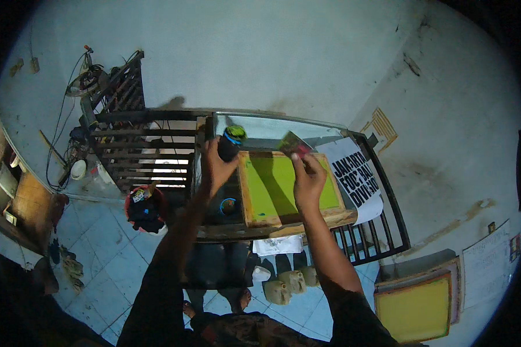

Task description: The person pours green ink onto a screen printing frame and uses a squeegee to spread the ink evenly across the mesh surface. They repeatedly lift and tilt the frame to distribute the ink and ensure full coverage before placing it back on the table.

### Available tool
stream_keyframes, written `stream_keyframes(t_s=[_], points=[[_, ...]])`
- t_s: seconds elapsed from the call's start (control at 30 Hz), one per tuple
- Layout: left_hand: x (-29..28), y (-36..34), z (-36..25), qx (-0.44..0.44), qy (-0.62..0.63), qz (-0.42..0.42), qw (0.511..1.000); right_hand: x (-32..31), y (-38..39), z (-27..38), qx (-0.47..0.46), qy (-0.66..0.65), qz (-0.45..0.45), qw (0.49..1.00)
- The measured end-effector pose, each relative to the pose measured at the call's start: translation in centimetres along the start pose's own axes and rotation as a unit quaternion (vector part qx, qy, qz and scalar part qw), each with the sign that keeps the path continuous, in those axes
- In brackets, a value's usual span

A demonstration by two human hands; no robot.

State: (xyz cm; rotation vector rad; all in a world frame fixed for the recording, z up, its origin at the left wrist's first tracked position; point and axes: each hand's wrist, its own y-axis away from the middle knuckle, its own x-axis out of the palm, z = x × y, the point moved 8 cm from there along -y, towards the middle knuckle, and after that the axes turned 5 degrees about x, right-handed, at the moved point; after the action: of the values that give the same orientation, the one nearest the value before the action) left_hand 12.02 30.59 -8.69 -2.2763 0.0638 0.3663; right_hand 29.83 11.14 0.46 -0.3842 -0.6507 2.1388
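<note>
My left hand (pixel 216 168) is closed round a small dark tub (pixel 229 150) with a blue rim and something yellow-green at its mouth. It is held up near the far left corner of a wooden frame (pixel 246 199) stretched with yellow-green mesh (pixel 272 185). Between the fingers and thumb of my right hand (pixel 309 182) is a small flat card (pixel 294 144), dark and greenish with a red patch. The card is above the frame's far edge. A dark round lid or cup with a blue ring (pixel 228 206) lies left of the frame.
A printed white sheet (pixel 353 173) lies right of the frame, on the glass-topped table with dark slats (pixel 150 147). A red bucket (pixel 162 202) of dark cloth stands at left. Several pale jugs (pixel 292 281) stand on the tiled floor. More frames (pixel 414 306) lean at lower right.
</note>
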Motion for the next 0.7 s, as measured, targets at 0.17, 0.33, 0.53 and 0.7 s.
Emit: stream_keyframes(t_s=[0.17,0.33,0.53,0.7], points=[[-6.2,2.3,-6.4,-0.033,0.021,0.014,0.999,6.0,-0.3,6.2,-0.119,0.070,0.077,0.987],[-9.4,2.5,-8.6,-0.034,0.046,0.012,0.998,7.3,1.4,7.4,-0.165,0.084,0.103,0.977],[-12.1,2.5,-9.7,-0.048,0.075,0.008,0.996,8.3,3.2,9.4,-0.228,0.127,0.115,0.958],[-14.0,2.5,-10.3,-0.067,0.158,0.021,0.985,8.4,4.0,10.3,-0.264,0.203,0.128,0.934]])
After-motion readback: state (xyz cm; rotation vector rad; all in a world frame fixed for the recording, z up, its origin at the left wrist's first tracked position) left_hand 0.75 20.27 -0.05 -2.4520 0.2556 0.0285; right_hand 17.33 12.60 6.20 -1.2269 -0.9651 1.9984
